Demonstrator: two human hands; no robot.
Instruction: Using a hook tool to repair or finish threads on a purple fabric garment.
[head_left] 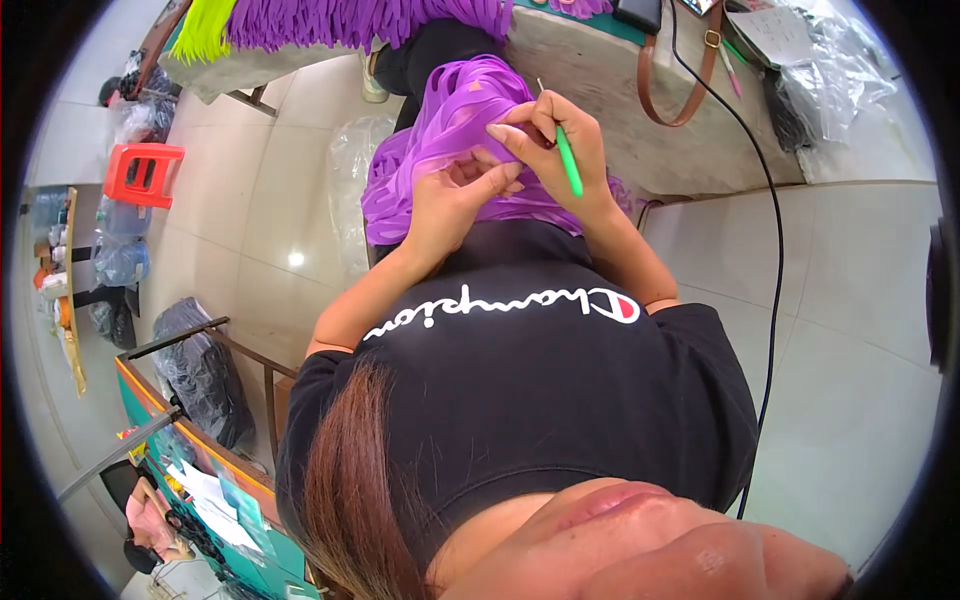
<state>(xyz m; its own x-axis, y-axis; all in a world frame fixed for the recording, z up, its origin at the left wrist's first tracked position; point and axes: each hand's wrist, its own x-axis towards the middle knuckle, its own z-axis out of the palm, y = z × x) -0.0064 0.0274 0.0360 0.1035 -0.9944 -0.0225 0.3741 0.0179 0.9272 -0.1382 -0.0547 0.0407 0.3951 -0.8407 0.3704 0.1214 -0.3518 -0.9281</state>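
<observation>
A heap of glossy purple strips (455, 110) lies across my lap. My left hand (462, 192) is closed at the near side of the heap, its thumb pressed toward the bent fingers with purple material at them. Just to the right and a little farther off, my right hand (560, 140) is closed round a slim tool with a bright green handle (568, 165). A thin tip sticks out beyond those fingers on the far side; its exact shape is too small to make out. The right thumb and forefinger reach over the purple strips, close to the left hand.
Ahead stands a covered table (610, 100) bearing more purple fringe (360, 22) and yellow-green fringe (203, 32). A brown strap (650, 90) and a black cable (765, 170) hang at the right. Leftward are a red stool (145, 175), clear plastic (352, 190) and a seated person (150, 520).
</observation>
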